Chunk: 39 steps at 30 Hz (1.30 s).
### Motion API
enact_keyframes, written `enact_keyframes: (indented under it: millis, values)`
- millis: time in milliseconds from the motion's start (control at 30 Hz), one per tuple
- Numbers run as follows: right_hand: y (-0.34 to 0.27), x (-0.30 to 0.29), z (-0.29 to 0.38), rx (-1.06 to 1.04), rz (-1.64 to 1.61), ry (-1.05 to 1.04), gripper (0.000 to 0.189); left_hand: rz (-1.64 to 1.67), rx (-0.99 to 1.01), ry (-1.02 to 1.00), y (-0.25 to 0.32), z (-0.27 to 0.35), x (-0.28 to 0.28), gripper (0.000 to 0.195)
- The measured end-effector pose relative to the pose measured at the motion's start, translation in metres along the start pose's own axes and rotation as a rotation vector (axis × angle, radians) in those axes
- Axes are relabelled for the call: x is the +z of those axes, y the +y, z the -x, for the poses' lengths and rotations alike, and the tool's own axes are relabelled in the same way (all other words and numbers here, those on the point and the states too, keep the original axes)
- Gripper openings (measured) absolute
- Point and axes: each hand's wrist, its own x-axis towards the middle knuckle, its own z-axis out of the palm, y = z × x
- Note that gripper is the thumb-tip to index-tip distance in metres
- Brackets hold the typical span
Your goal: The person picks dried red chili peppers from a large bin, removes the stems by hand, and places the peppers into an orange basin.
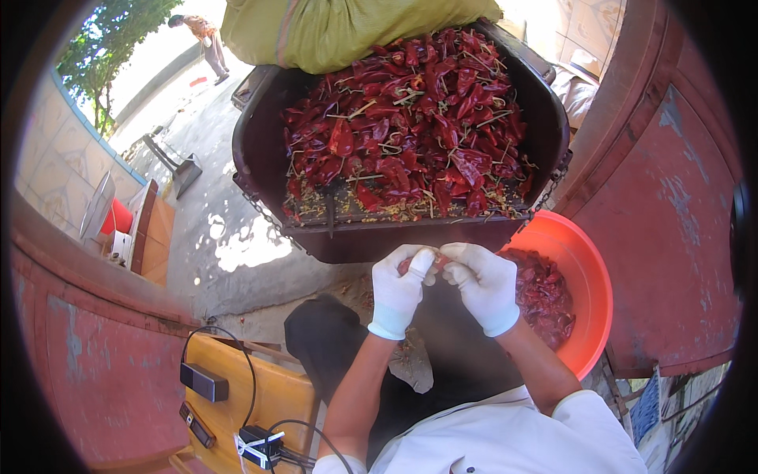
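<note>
Both my hands wear white knit gloves and meet above my lap, in front of a dark cargo bed (385, 237). My left hand (398, 291) and my right hand (484, 288) pinch a dried red chili pepper (442, 261) between their fingertips; the fingers cover most of it. A large heap of dried red chilies (414, 130), many with pale stems, fills the bed, and yellow seeds lie scattered along its near edge. To the right of my right hand stands an orange plastic tub (589, 278) with red chili pieces (545, 296) inside.
A yellow-green woven sack (361, 29) rests over the bed's far side. Red metal doors (663, 237) flank me. On a yellow wooden bench (260, 385) are a black box (204, 382), a remote control (197, 424) and cables. A dustpan (188, 173) and another person (204, 38) are farther off.
</note>
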Motion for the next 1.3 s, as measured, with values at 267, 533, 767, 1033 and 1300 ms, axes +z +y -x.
enact_keyframes:
  millis: [267, 533, 767, 1033, 1300]
  values:
    - [-0.004, 0.002, 0.001, 0.420, -0.372, 0.017, 0.023, 0.126, 0.010, -0.060, 0.001, 0.003, 0.000, 0.021]
    - [-0.001, 0.008, 0.012, -0.048, 0.039, 0.025, 0.027, 0.202, -0.103, 0.013, -0.009, 0.005, 0.003, 0.023]
    - [-0.019, 0.004, 0.016, 0.610, -0.519, -0.044, 0.025, 0.313, 0.086, 0.024, -0.018, -0.001, 0.010, 0.061]
    - [-0.014, 0.002, 0.015, 0.617, -0.563, -0.118, 0.037, -0.004, 0.283, -0.165, -0.016, 0.011, 0.025, 0.076]
    - [0.073, -0.094, 0.037, 0.165, 0.802, 0.084, 0.046, 0.195, 0.283, 0.030, -0.015, -0.007, -0.001, 0.076]
